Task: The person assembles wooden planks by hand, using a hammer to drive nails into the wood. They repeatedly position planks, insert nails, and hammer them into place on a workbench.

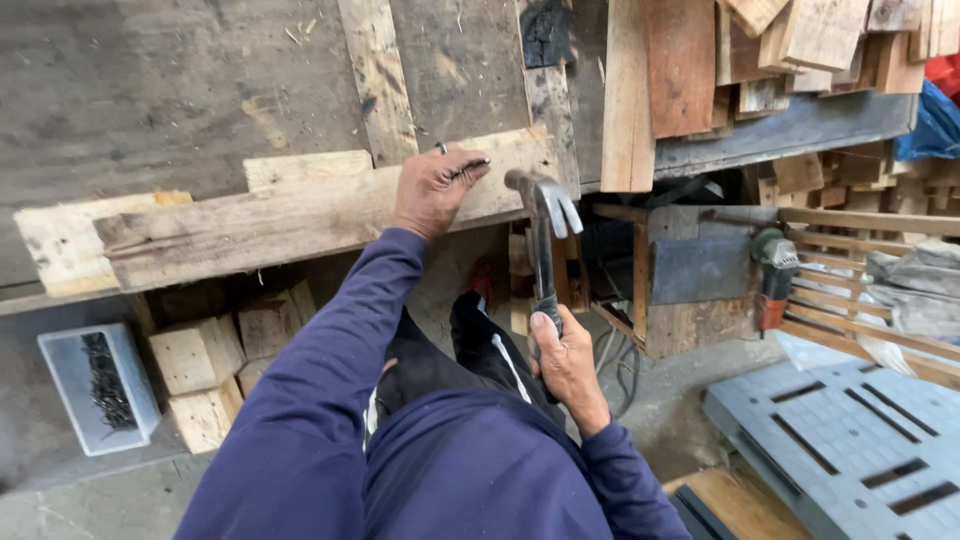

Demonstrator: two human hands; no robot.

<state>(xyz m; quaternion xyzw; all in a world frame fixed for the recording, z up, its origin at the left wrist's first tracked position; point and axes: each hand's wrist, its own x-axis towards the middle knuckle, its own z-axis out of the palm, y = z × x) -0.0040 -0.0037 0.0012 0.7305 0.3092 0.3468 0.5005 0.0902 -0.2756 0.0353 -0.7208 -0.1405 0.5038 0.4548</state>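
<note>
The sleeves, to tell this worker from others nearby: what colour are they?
Dark navy blue, plain with no pattern, on both sleeves. The head view, the only one, shows them clearly.
</note>
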